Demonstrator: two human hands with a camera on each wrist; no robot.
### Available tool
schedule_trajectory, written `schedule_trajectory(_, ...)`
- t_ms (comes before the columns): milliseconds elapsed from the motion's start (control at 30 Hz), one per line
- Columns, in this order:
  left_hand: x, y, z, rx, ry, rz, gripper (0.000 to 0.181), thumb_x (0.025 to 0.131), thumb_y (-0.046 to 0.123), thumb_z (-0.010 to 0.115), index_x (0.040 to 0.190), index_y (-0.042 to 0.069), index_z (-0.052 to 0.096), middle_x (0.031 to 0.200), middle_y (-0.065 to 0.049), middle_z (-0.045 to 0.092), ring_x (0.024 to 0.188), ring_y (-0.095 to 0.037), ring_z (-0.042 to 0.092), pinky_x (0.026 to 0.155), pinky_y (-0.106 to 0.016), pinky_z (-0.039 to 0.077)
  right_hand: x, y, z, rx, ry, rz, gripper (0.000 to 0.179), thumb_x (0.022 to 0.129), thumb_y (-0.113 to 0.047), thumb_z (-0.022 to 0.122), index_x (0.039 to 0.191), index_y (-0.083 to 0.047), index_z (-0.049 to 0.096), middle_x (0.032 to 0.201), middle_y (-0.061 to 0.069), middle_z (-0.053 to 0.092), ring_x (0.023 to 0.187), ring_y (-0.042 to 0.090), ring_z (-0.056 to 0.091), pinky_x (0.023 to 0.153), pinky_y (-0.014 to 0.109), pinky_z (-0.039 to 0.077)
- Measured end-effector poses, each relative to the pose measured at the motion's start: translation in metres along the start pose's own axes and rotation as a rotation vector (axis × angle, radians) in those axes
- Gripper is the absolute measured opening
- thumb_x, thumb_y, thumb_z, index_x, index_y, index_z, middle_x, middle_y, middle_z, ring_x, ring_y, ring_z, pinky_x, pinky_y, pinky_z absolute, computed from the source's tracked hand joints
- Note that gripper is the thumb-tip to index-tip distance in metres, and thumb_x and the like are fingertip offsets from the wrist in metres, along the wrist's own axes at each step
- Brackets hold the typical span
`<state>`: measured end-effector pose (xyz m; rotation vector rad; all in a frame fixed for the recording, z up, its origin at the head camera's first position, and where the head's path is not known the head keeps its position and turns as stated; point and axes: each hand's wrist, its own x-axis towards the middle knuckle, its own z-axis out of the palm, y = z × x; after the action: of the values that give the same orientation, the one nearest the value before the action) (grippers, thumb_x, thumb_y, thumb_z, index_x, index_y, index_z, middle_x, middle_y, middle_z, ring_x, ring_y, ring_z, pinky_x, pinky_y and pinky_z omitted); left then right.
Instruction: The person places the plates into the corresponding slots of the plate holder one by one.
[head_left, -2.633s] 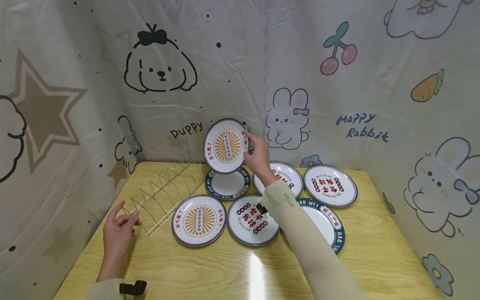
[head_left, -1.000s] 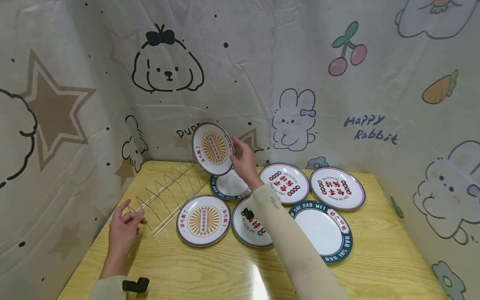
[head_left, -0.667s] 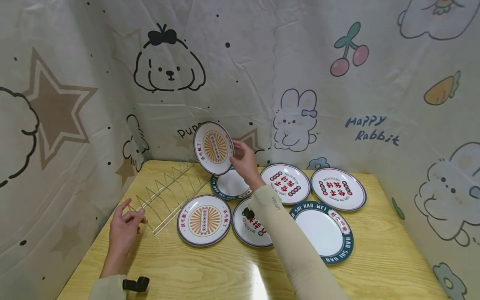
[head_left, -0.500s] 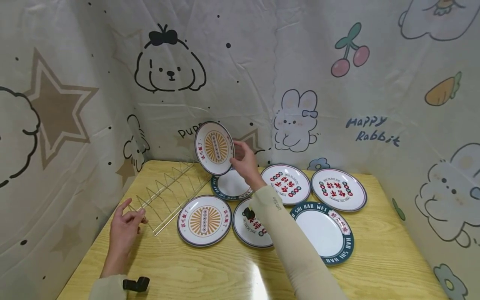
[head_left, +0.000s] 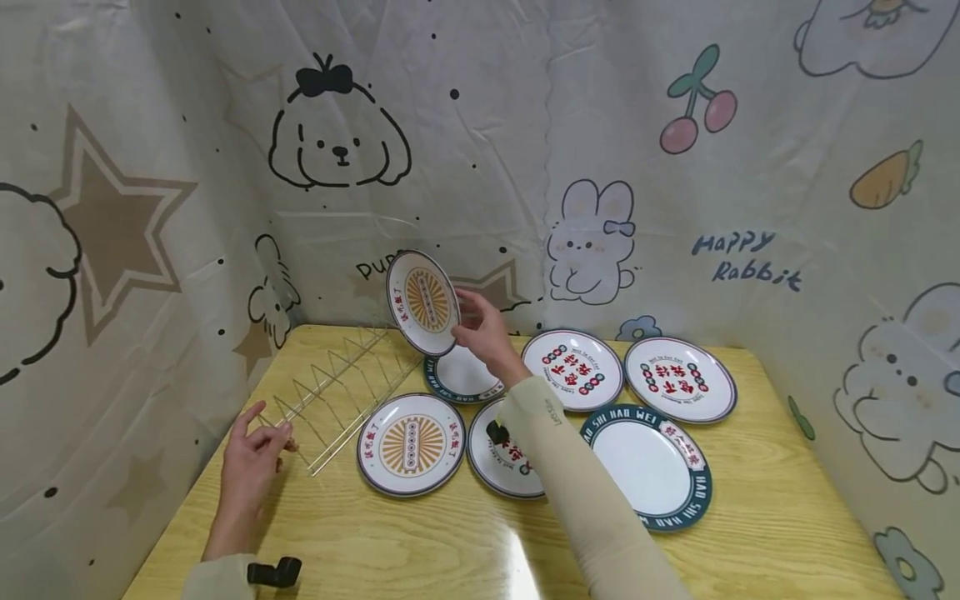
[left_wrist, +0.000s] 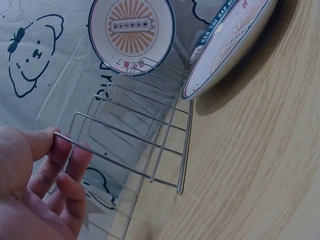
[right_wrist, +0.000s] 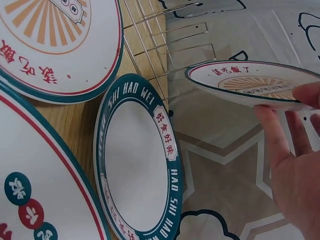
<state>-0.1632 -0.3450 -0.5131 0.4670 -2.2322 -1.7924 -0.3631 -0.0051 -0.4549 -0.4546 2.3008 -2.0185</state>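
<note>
A white dinner plate (head_left: 423,302) with an orange sunburst centre was up in the air near the far end of a wire plate rack (head_left: 330,380), tilted on edge; I could not tell whether its rim touched the wires. The person's right hand (head_left: 486,333) gripped that plate by its right edge, thumb on the front and fingers behind. The left hand (head_left: 251,454) pinched the near end wire of the rack, which stood on the left part of the wooden table (head_left: 375,542). Beneath the raised plate, partly covered, lay a teal-rimmed plate (head_left: 461,373). A matching sunburst plate (head_left: 412,446) lay flat just beside the rack. Next to it was a red-lettered plate (head_left: 501,477), partly hidden by the right sleeve (head_left: 581,483). Farther right lay two more red-lettered plates and a larger teal-rimmed plate (head_left: 648,467). Around the table hung a pale curtain (head_left: 480,150) printed with a puppy, rabbits and cherries.
</note>
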Motion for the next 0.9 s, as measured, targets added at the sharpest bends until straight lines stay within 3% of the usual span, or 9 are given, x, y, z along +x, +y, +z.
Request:
schedule_trajectory(200, -0.001, -0.001, 0.0, 0.015, 0.001, -0.004, 0.073, 0.105, 0.027, 0.062, 0.164, 0.013, 0.022, 0.081, 0.012, 0.072, 0.074, -0.001, 0.065, 0.058, -0.024, 0.049, -0.002, 0.003, 0.004, -0.009, -0.054, 0.006, 0.067, 0.093, 0.003, 0.067, 0.152, -0.026, 0.052, 0.147, 0.012, 0.056, 0.128, 0.033, 0.06, 0.091, 0.042, 0.06)
schedule_trajectory(467, -0.002, -0.001, -0.001, -0.07, -0.017, -0.002, 0.074, 0.104, 0.026, 0.064, 0.163, 0.011, 0.022, 0.08, 0.01, 0.072, 0.073, -0.002, 0.065, 0.056, -0.023, 0.048, -0.005, 0.009, 0.008, 0.007, -0.074, -0.003, 0.064, 0.094, 0.003, 0.067, 0.151, -0.023, 0.053, 0.147, 0.011, 0.057, 0.13, 0.032, 0.058, 0.094, 0.044, 0.058)
schedule_trajectory(667, -0.001, -0.004, 0.0, -0.153, -0.034, -0.001, 0.084, 0.104, 0.02, 0.063, 0.166, 0.012, 0.007, 0.079, 0.009, 0.07, 0.072, -0.003, 0.065, 0.055, -0.023, 0.048, -0.003, 0.012, 0.012, -0.012, -0.079, -0.009, 0.064, 0.095, 0.002, 0.067, 0.152, -0.022, 0.052, 0.145, 0.012, 0.058, 0.131, 0.035, 0.057, 0.095, 0.044, 0.058)
schedule_trajectory(900, 0.0, -0.004, 0.003, -0.104, -0.042, 0.025, 0.084, 0.107, 0.02, 0.059, 0.166, 0.006, 0.001, 0.077, 0.011, 0.066, 0.074, -0.003, 0.063, 0.059, -0.023, 0.05, -0.003, 0.011, 0.01, -0.046, -0.096, -0.041, 0.064, 0.095, 0.004, 0.067, 0.153, -0.019, 0.052, 0.146, 0.012, 0.058, 0.132, 0.033, 0.058, 0.095, 0.044, 0.058)
